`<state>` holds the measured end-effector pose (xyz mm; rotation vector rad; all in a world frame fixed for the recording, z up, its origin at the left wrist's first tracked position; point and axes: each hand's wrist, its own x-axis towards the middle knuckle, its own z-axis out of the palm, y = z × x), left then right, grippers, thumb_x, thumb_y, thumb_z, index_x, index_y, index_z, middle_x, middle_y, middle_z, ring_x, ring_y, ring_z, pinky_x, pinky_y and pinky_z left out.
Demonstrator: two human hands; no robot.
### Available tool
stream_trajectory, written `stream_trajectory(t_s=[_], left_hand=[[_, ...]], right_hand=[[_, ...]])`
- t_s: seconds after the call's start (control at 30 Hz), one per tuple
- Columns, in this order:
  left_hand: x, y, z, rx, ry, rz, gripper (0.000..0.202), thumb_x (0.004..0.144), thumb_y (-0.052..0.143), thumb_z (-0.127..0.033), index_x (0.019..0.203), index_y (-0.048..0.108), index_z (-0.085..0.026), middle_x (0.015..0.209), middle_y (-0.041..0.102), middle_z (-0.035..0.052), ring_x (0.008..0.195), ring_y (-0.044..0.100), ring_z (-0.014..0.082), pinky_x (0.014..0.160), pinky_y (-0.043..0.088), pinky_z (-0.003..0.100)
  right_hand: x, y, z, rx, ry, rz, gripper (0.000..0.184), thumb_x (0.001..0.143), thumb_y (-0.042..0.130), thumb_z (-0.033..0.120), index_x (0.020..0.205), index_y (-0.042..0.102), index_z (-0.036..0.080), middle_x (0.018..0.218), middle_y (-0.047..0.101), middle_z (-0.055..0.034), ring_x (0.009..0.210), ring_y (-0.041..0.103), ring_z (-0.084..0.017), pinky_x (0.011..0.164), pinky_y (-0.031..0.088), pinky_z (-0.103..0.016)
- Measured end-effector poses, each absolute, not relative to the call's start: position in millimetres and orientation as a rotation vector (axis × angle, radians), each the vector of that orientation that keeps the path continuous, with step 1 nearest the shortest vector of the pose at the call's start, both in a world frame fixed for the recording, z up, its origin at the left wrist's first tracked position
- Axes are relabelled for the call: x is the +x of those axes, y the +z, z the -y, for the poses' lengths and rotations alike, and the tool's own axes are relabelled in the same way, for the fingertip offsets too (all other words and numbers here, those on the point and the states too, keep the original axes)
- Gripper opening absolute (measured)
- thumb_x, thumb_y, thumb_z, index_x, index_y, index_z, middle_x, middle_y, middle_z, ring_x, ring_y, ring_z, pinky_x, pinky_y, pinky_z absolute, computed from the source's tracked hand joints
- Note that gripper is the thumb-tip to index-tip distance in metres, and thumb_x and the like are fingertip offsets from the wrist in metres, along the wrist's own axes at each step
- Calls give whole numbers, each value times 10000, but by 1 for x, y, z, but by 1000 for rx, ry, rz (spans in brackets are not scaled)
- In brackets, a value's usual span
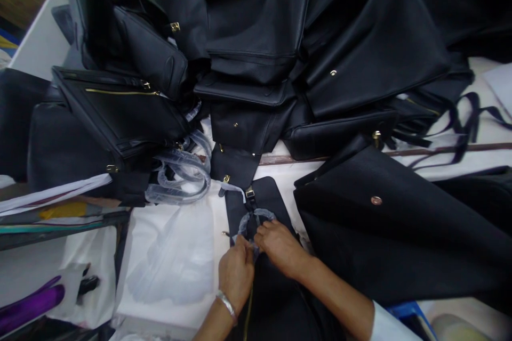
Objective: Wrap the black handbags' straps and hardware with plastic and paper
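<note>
A black bag (pixel 276 298) with gold hardware lies in front of me, its flap (pixel 266 192) pointing away. A strap wrapped in clear plastic (pixel 243 224) loops over the flap, near a gold buckle (pixel 250 192). My left hand (pixel 236 266), with a silver bracelet at the wrist, is closed in a pinch on the wrapped strap. Opposite it, my right hand (pixel 278 245) also has its fingers closed on this strap. The fingertips nearly meet and partly hide what lies between them.
Several black bags (pixel 256 16) are heaped across the back. Another large black bag (pixel 384 224) lies close on the right. At left are plastic-wrapped straps (pixel 184 170), a stack of clear plastic sheets (pixel 172 256) and a purple object (pixel 32 309).
</note>
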<state>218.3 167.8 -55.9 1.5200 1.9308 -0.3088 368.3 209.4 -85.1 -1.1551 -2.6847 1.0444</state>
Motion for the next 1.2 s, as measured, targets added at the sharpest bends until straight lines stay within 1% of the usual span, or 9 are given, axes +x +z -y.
stream_trajectory(t_s=[0.1,0.2,0.33,0.5,0.67,0.73,0.93,1.07,1.2], left_hand=[[219,-56,-170,1543,-348,-1937,116,913,394,-215,849,491,-220,731,698,36,707,663,209,570,299,280],[216,-57,-172,1554,-383,-1943,125,916,394,-231,840,492,-221,737,701,36,719,665,211,572,299,285],[222,-60,-176,1581,-431,-1922,141,927,372,-219,892,508,-209,774,718,45,732,673,200,577,304,288],[232,-65,-180,1648,-516,-1900,169,936,356,-219,968,515,-172,776,728,77,721,684,221,550,295,301],[228,-68,-177,1649,-488,-1878,175,948,346,-220,987,509,-171,795,731,72,733,686,210,556,311,297],[230,-69,-176,1632,-490,-1890,186,954,337,-228,999,507,-167,794,731,75,729,687,211,557,317,298],[236,-67,-174,1585,-483,-1882,206,955,314,-222,1005,503,-160,777,727,80,715,691,228,544,322,307],[232,-65,-169,1568,-492,-1883,213,967,288,-236,1006,488,-173,764,724,74,703,694,228,535,330,297],[231,-59,-165,1551,-551,-1889,233,970,255,-227,1072,457,-170,760,731,83,696,701,250,523,340,300]], right_hand=[[376,-84,-210,-1333,1000,2626,98,851,545,126,904,611,174,921,647,-60,891,559,-227,771,410,-347],[380,-85,-209,-1511,945,2603,118,846,523,96,888,611,163,915,639,-74,884,558,-234,748,410,-342],[379,-89,-206,-1440,942,2621,111,854,527,109,841,620,168,882,638,-65,872,556,-225,726,409,-327],[381,-93,-205,-1319,974,2648,58,853,581,185,816,624,174,867,637,-55,866,552,-225,743,418,-328],[381,-97,-202,-1562,987,2556,101,846,550,106,875,625,167,900,640,-59,868,558,-206,758,416,-295],[380,-97,-201,-1578,973,2571,106,836,551,94,870,625,162,896,643,-62,867,561,-211,769,416,-298],[382,-90,-222,-1364,1161,2613,165,854,511,101,822,657,171,854,674,-57,843,592,-202,748,421,-292],[372,-90,-244,-1139,1261,2582,164,868,523,176,913,672,229,887,688,-15,851,597,-167,752,406,-267],[361,-102,-250,-852,1349,2629,174,824,556,175,930,673,251,871,694,12,832,604,-149,669,378,-241]])
